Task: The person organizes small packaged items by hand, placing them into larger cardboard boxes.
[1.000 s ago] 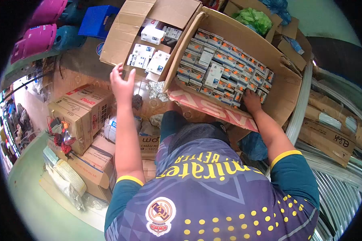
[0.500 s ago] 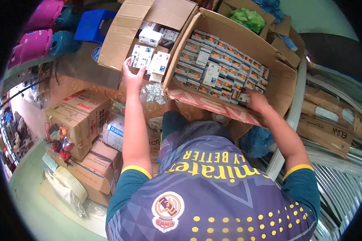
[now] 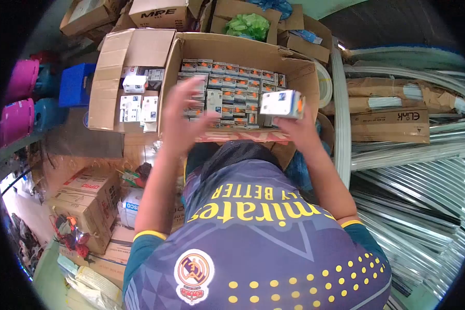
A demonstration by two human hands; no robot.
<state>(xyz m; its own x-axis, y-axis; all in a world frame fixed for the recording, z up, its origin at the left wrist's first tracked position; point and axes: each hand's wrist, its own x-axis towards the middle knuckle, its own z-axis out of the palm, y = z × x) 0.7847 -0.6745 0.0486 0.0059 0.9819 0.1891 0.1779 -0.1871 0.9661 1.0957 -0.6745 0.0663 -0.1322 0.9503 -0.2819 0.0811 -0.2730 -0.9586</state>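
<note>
My right hand [image 3: 294, 128] holds a small white and orange product box [image 3: 282, 104] lifted in front of me, above the near edge of a big cardboard carton [image 3: 305, 77]. That carton is packed with rows of several similar small boxes [image 3: 232, 88]. My left hand [image 3: 183, 116] is raised with fingers spread, empty, in front of the carton's left side and reaching toward the held box. A second open carton [image 3: 113, 88] to the left holds loose white boxes [image 3: 137, 98].
Pink and blue containers [image 3: 23, 98] stand at far left. Closed cardboard boxes [image 3: 82, 201] are stacked at lower left. Bundles of long white and grey conduit [image 3: 413, 181] lie to the right. More cartons and a green bag [image 3: 248, 23] sit behind.
My right hand has pulled one small box out of the packed carton and raised it. My left hand left the left carton and swung right toward it. The view tilted upward.
</note>
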